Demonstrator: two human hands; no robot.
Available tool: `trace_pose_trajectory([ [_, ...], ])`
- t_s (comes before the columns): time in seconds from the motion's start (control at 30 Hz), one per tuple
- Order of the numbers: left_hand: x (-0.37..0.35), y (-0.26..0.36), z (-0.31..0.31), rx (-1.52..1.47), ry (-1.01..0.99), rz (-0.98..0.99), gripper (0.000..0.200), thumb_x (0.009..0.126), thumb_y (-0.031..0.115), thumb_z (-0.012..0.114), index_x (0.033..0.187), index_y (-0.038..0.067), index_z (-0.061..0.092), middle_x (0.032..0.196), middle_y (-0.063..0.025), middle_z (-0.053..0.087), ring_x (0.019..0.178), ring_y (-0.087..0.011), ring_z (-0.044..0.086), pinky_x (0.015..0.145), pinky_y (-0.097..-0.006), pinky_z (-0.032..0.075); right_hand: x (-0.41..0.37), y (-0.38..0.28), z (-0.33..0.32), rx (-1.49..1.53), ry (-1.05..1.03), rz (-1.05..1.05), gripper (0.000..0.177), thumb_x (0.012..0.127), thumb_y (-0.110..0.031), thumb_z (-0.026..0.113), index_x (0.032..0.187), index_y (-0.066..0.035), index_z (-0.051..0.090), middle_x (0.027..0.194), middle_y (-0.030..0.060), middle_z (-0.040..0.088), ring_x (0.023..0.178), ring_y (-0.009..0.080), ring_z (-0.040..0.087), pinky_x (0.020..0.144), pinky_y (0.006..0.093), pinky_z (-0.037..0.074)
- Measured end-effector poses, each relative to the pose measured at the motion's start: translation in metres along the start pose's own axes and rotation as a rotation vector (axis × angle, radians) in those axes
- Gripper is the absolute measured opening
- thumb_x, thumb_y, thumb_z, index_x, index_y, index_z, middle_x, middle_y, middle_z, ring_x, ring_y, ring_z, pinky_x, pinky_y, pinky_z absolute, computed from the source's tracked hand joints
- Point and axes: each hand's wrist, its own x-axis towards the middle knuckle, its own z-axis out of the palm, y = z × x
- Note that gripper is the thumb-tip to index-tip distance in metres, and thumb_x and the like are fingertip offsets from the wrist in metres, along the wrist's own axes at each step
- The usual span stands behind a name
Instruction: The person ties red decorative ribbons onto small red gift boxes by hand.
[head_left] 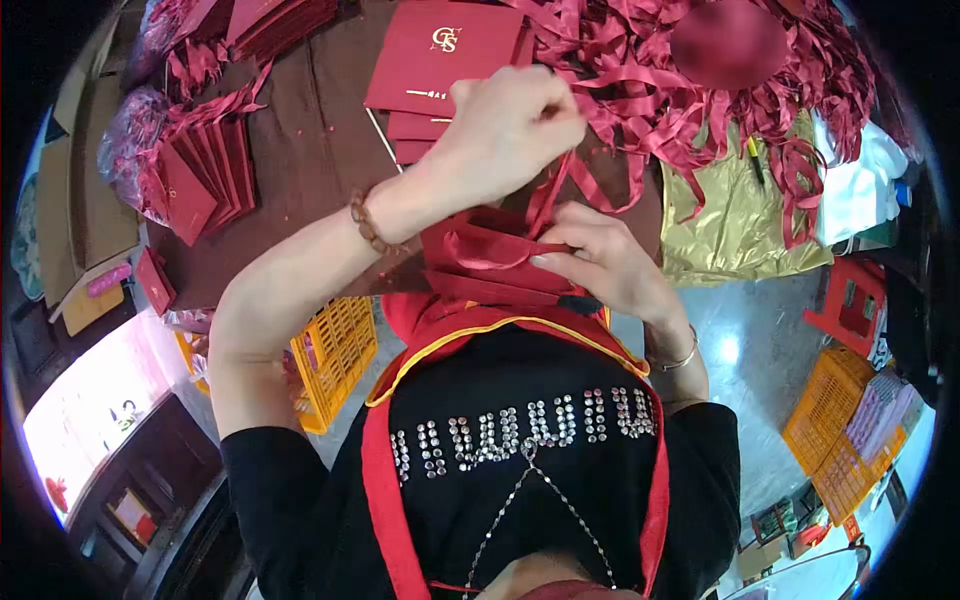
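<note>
My left hand [515, 130], with a beaded bracelet at the wrist, is raised over the table and closed. A dark red ribbon [552, 195] runs from beneath its fingers down to a red paper gift bag [470, 245] against my apron. My right hand [600, 255] pinches the ribbon at the bag's upper edge, thumb toward the bag. Part of the bag is hidden by my left forearm and right fingers. Just beyond my left hand lies a stack of flat red bags [420, 60] with gold lettering.
A large heap of red ribbons [640, 100] covers the far right, beside gold wrapping [735, 230] with a pen [755, 160] on it. Folded red bags [215, 180] stand at left. Yellow crates [335, 360] and a red stool [850, 305] are below the table.
</note>
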Motion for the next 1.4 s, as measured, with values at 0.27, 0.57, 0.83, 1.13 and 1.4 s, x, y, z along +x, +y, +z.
trace_pose_trajectory([
  [0.27,0.02,0.026,0.008,-0.04,-0.058,0.329,0.016,0.088,0.017,0.06,0.09,0.002,0.062,0.077,-0.0013,0.057,0.074,-0.0068,0.054,0.062,-0.024,0.043,0.003,0.009,0.007,-0.02,0.045,-0.031,0.014,0.079,-0.007,0.069,0.085,0.003,0.062,0.071,0.0072,0.052,0.061,0.0156,0.049,0.054,0.0287,0.039],
  [0.57,-0.03,-0.021,-0.046,-0.356,0.218,-0.013,0.028,0.094,0.014,0.052,0.118,0.0,0.054,0.106,-0.0033,0.059,0.094,-0.0102,0.056,0.085,-0.0245,0.044,-0.009,0.0,-0.003,0.096,0.04,0.073,0.007,0.081,-0.003,0.067,0.083,0.001,0.061,0.07,0.0017,0.048,0.061,0.0062,0.043,0.051,0.0235,0.033],
  [0.83,-0.128,-0.04,-0.024,-0.795,0.154,-0.499,0.051,0.087,0.006,0.06,0.133,0.0,0.038,0.121,-0.0068,0.053,0.11,-0.0129,0.05,0.096,-0.0272,0.04,0.007,0.018,0.0,0.55,0.257,0.321,0.011,0.089,-0.003,0.059,0.099,-0.002,0.055,0.088,0.0018,0.062,0.077,0.0025,0.055,0.063,0.0185,0.045],
  [1.13,-0.145,-0.054,-0.027,-0.877,0.233,-0.441,0.05,0.084,-0.001,0.061,0.131,-0.002,0.042,0.122,-0.0065,0.054,0.109,-0.0117,0.051,0.095,-0.0261,0.041,0.044,0.012,0.027,0.721,0.367,0.318,0.044,0.087,-0.003,0.057,0.123,-0.01,0.032,0.098,0.0085,0.059,0.089,0.0145,0.057,0.079,0.0256,0.047],
  [1.4,-0.159,-0.06,-0.032,-1.217,0.238,-0.463,0.054,0.082,0.003,0.065,0.131,-0.004,0.043,0.12,-0.0075,0.057,0.108,-0.0137,0.053,0.096,-0.0284,0.041,0.06,0.018,0.034,0.542,0.506,0.265,0.045,0.087,0.002,0.057,0.124,-0.01,0.033,0.102,0.0132,0.06,0.09,0.0161,0.059,0.079,0.0279,0.049],
])
